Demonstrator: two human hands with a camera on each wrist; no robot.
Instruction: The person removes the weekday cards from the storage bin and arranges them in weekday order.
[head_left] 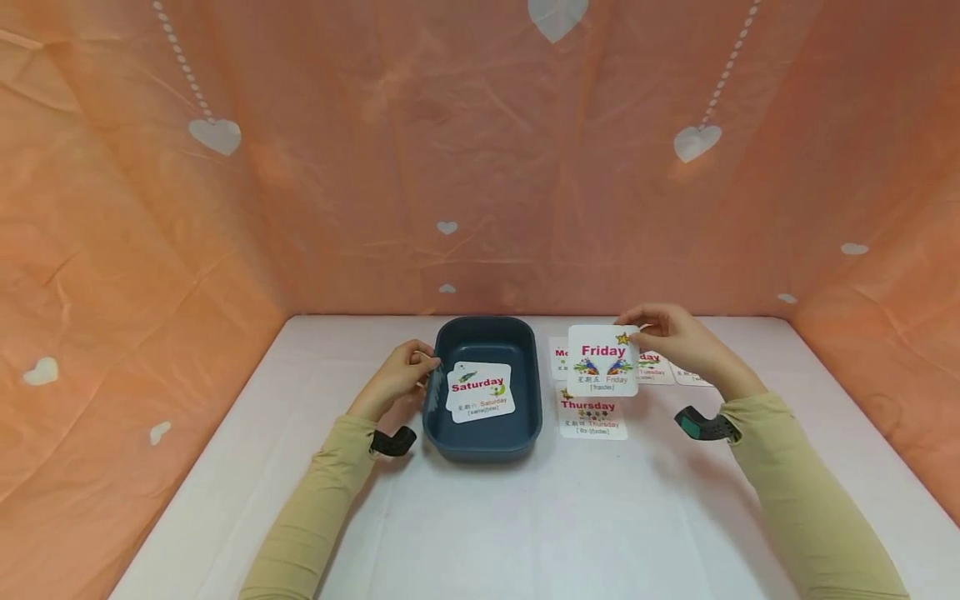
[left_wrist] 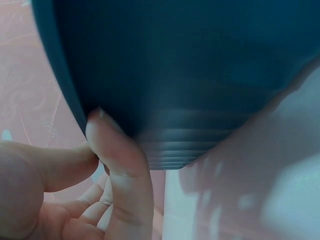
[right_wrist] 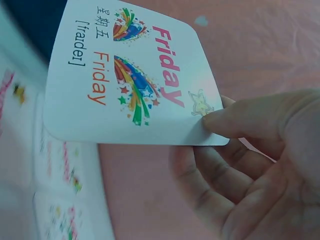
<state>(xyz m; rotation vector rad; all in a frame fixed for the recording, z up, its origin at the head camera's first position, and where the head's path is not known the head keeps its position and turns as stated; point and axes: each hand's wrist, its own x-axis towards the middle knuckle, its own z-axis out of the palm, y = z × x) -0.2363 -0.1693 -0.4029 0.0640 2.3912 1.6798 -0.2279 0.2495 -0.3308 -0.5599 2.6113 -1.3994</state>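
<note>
My right hand (head_left: pixel 678 337) pinches the Friday flashcard (head_left: pixel 602 360) by its upper right corner, thumb on the printed face and fingers behind. The card is raised, face toward the head camera, and partly covers other cards. My left hand (head_left: pixel 399 379) pinches the left rim of a dark blue rectangular tub (head_left: pixel 482 450); in the left wrist view the thumb and a finger (left_wrist: pixel 120 155) meet at the tub's edge. Inside the tub lies the Saturday flashcard (head_left: pixel 480 393), slightly turned, on top of another card whose edge shows.
The Thursday card (head_left: pixel 592 421) lies on the white table (head_left: pixel 480 533) right of the tub. Behind the raised card are a partly hidden Monday card (head_left: pixel 558 367), a Tuesday card (head_left: pixel 656 371) and another card at the right. An orange cloth with hearts (head_left: pixel 480 167) hangs behind the table.
</note>
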